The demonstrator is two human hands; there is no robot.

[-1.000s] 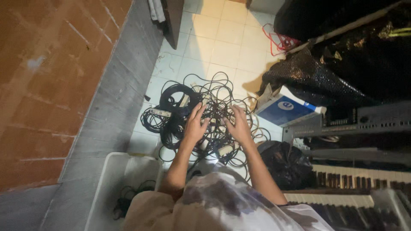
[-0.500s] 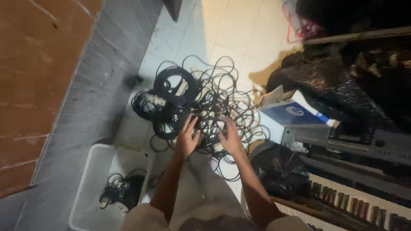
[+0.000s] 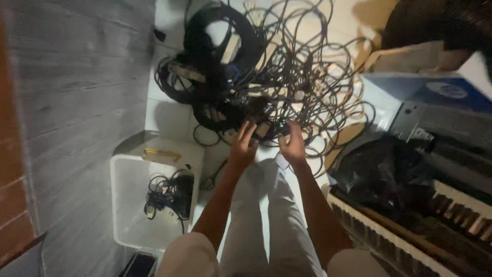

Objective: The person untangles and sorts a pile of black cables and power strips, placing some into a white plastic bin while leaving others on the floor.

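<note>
Left hand (image 3: 242,146) and right hand (image 3: 293,143) side by side at the near edge of a black cable tangle (image 3: 266,77) on the tiled floor, fingers spread among strands; actual grip not discernible. White bin (image 3: 125,205) to the left, a few cables inside; keyboard (image 3: 410,231) to the right.

Pale floor tiles (image 3: 169,110) are lit unevenly, pretty dim overall. A grey wall (image 3: 72,102) is seen on the left, brick (image 3: 13,205) at its edge. A keyboard (image 3: 410,225) is parked on the right, black bags (image 3: 435,25) piled behind it.
</note>
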